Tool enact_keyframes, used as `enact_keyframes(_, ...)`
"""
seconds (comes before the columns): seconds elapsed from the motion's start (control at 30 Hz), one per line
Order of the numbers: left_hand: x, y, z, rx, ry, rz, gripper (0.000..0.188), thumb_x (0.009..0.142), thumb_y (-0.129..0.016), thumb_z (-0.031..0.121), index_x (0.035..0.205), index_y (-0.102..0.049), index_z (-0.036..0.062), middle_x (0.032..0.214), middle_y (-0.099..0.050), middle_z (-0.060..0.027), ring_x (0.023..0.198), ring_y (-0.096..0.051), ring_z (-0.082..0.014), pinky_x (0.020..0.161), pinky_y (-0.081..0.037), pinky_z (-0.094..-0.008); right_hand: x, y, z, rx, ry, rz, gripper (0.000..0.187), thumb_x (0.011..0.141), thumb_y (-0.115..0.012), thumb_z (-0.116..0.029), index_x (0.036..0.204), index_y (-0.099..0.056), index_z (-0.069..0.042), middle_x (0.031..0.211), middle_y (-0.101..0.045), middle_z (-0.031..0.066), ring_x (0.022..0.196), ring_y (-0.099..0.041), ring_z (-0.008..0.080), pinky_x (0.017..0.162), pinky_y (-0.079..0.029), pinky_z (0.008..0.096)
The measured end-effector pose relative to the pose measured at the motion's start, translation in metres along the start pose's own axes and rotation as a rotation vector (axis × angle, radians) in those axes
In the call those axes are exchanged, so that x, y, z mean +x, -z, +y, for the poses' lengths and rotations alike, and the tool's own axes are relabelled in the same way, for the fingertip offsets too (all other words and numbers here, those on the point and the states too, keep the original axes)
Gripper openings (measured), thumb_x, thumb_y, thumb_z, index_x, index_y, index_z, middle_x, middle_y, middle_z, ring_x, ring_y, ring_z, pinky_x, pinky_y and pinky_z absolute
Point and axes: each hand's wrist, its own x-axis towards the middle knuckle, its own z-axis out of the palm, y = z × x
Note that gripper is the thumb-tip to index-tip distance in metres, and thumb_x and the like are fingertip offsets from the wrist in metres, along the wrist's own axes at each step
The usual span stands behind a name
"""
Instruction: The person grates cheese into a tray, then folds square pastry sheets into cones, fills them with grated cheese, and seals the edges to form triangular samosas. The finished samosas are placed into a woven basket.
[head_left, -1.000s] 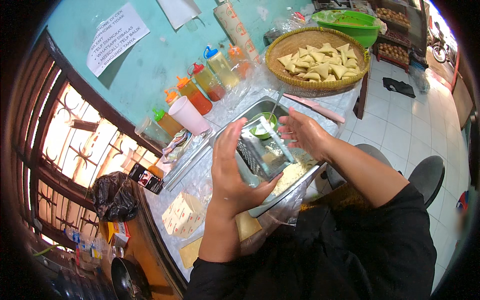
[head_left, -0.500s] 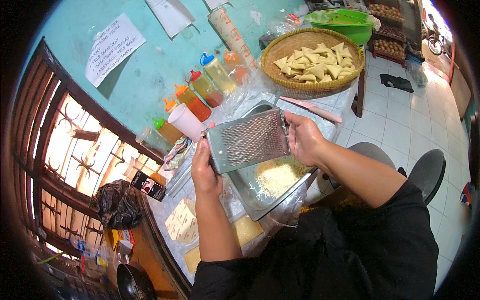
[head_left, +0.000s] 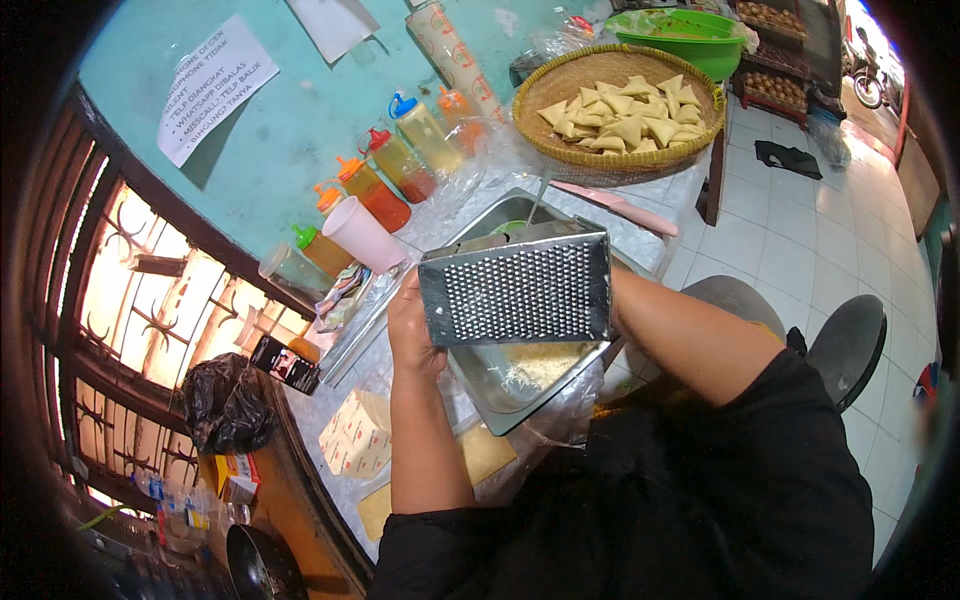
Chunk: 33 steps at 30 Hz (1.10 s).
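I hold a metal box grater [head_left: 515, 292] up over a deep rectangular steel pan, its face of small raised holes toward me. My left hand [head_left: 410, 325] grips the grater's left end. My right hand [head_left: 625, 298] is at its right end, with the fingers mostly hidden behind the metal. Beneath it, the steel pan [head_left: 497, 415] contains a heap of pale grated cheese [head_left: 545, 368], partly covered by the grater. A thin handle [head_left: 540, 195] sticks up at the pan's far end, near something green.
A wrapped block [head_left: 357, 435] and a flat yellow slab [head_left: 487, 455] lie beside my left forearm. A pink-handled knife [head_left: 630, 210] rests beyond the pan. Farther back are a woven tray [head_left: 545, 150] of folded pastry triangles, sauce bottles [head_left: 375, 198] and a pink cup [head_left: 360, 235].
The grater has been turned, so a different face with small raised holes now shows. My right hand has gone from its visible edge to mostly behind it.
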Motion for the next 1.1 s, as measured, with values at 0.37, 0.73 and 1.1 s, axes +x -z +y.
enact_keyframes(0.37, 0.007, 0.027, 0.013, 0.152, -0.127, 0.083, 0.019, 0.087, -0.049, 0.005, 0.102, -0.058, -0.0024, 0.095, -0.063, -0.0070, 0.080, -0.060, -0.0119, 0.072, -0.048, -0.0239, 0.001, 0.010, -0.015, -0.045, -0.048, 0.164, 0.029, 0.085, -0.042, -0.020, 0.094, -0.061, 0.001, 0.089, -0.066, 0.0139, 0.072, -0.065, 0.0225, 0.069, -0.055, 0.0357)
enact_keyframes(0.73, -0.005, 0.033, 0.044, 0.617, -0.446, 0.261, 0.022, 0.093, -0.051, 0.008, 0.110, -0.059, -0.0035, 0.097, -0.060, -0.0022, 0.088, -0.052, -0.0076, 0.078, -0.041, -0.0204, 0.007, 0.061, -0.011, -1.908, 0.400, 0.241, 0.013, 0.072, -0.051, -0.008, 0.079, -0.062, -0.005, 0.074, -0.061, 0.0176, 0.070, -0.060, 0.0344, 0.068, -0.047, 0.0397)
enact_keyframes(1.1, -0.027, 0.013, 0.135, 1.248, -0.391, 0.343, 0.017, 0.091, -0.054, 0.011, 0.100, -0.060, -0.0015, 0.076, -0.058, -0.0055, 0.072, -0.050, -0.0078, 0.068, -0.043, -0.0241, -0.031, 0.034, -0.004, -2.365, -0.078, 0.032, 0.022, 0.072, -0.054, -0.014, 0.089, -0.066, -0.007, 0.092, -0.065, 0.0162, 0.086, -0.063, 0.0324, 0.074, -0.050, 0.0445)
